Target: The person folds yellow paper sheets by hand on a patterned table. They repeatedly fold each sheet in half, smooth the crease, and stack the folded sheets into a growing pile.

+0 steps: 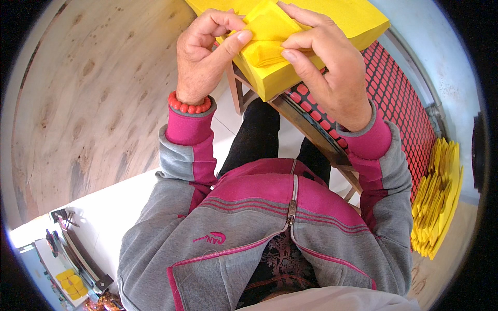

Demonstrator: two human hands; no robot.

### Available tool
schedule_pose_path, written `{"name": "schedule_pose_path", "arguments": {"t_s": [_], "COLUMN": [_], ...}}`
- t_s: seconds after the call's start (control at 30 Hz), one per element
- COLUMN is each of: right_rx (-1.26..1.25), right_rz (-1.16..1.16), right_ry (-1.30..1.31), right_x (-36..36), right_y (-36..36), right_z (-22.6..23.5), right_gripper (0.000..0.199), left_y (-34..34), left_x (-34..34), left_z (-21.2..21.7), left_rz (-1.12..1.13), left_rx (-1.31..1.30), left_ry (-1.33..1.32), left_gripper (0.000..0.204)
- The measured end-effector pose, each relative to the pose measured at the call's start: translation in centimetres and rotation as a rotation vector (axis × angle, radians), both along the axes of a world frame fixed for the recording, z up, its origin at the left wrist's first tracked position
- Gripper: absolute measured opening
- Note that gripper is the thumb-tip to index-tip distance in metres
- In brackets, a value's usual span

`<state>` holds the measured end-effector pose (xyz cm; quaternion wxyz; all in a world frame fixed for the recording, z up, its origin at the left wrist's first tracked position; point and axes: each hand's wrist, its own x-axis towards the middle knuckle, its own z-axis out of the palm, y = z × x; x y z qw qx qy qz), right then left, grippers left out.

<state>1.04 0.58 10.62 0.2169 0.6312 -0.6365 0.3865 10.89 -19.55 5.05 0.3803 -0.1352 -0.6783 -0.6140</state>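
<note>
A folded piece of yellow cloth-like material is held up between my two hands at the top of the view. My left hand pinches its left edge between thumb and fingers. On the other side, the thumb and forefinger of my right hand grip a lower fold, with the other fingers along its upper right edge. Below the piece lies a large, box-shaped yellow cloth-like thing with a flat top; my hands and the folded piece cover part of it.
A red and black patterned surface with a wooden frame stretches to the right. Many folded yellow pieces stand bunched at the right. A wooden board fills the left. Yellow pads lie on a white surface at lower left.
</note>
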Motion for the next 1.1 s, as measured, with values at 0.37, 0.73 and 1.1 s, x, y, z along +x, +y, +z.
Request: {"name": "schedule_pose_path", "arguments": {"t_s": [0.37, 0.73, 1.1], "right_rx": [-0.030, -0.118, -0.042], "right_rz": [0.036, 0.032, 0.043], "right_ry": [-0.110, -0.048, -0.087], "right_x": [-0.1, -0.2, 0.0], "right_y": [-0.1, -0.2, -0.2], "right_z": [-0.3, -0.4, -0.4], "right_gripper": [0.016, 0.019, 0.014], "left_y": [-0.9, -0.4, -1.5], "left_x": [0.2, 0.0, 0.0], "left_z": [0.2, 0.0, -1.0], "left_rz": [-0.025, 0.094, 0.036], "left_rx": [-0.129, -0.101, -0.104], "left_ry": [0.066, -0.006, -0.009], "left_gripper": [0.008, 0.008, 0.010]}}
